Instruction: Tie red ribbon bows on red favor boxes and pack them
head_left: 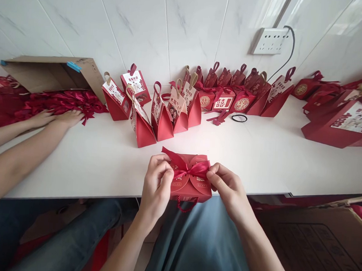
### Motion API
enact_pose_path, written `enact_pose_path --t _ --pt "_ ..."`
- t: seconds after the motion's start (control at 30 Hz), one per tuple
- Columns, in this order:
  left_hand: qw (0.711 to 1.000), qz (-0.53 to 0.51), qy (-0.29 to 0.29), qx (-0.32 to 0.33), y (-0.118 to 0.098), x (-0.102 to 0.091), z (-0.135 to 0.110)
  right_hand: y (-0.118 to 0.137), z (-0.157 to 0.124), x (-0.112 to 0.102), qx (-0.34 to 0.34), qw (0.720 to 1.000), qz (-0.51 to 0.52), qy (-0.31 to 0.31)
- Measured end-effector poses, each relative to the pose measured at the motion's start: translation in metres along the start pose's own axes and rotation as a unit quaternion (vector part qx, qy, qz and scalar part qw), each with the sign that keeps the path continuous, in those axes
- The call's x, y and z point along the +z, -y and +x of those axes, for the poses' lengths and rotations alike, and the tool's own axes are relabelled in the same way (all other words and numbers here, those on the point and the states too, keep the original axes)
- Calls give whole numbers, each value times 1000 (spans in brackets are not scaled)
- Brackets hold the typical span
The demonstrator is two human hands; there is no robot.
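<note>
A red gift box (185, 187) with rounded overlapping flaps lies at the front edge of the white table. Across its top runs a red satin ribbon (188, 171), tied in a bow at the middle. My left hand (159, 183) pinches the bow's left loop between thumb and bent fingers. On the other side my right hand (225, 183) grips the right loop between thumb and forefinger. A twisted red cord handle (186, 205) hangs from the box's near side. My lower fingers are partly hidden behind the box.
Several red triangular boxes (144, 129) stand behind the box on the white table (111, 164). A black hair tie (239, 118) lies beyond. At left, a co-worker's hands (67, 118) rest on red ribbon bows (63, 101) by a cardboard box (50, 74). A larger carton (312, 241) stands lower right.
</note>
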State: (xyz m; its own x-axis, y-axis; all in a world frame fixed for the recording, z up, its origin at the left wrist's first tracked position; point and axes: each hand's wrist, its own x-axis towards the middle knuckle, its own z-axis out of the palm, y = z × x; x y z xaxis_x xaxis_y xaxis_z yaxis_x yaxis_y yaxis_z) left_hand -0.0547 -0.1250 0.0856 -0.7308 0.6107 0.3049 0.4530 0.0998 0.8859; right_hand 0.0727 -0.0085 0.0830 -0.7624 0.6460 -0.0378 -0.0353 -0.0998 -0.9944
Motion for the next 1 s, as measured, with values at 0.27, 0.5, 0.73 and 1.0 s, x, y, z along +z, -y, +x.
enact_pose_path --t 0.27,0.5,0.73,1.0 --pt "999 6 35 -19 -8 -7 0 4 2 4 2 996 -91 -24" --pt "993 -50 90 -59 1 -12 3 -2 2 -1 13 998 57 26" --pt "988 -100 104 -55 12 -11 1 -13 3 -2 12 991 129 41" --pt "998 1 66 -6 4 -9 -1 -16 5 -17 -12 999 37 -2"
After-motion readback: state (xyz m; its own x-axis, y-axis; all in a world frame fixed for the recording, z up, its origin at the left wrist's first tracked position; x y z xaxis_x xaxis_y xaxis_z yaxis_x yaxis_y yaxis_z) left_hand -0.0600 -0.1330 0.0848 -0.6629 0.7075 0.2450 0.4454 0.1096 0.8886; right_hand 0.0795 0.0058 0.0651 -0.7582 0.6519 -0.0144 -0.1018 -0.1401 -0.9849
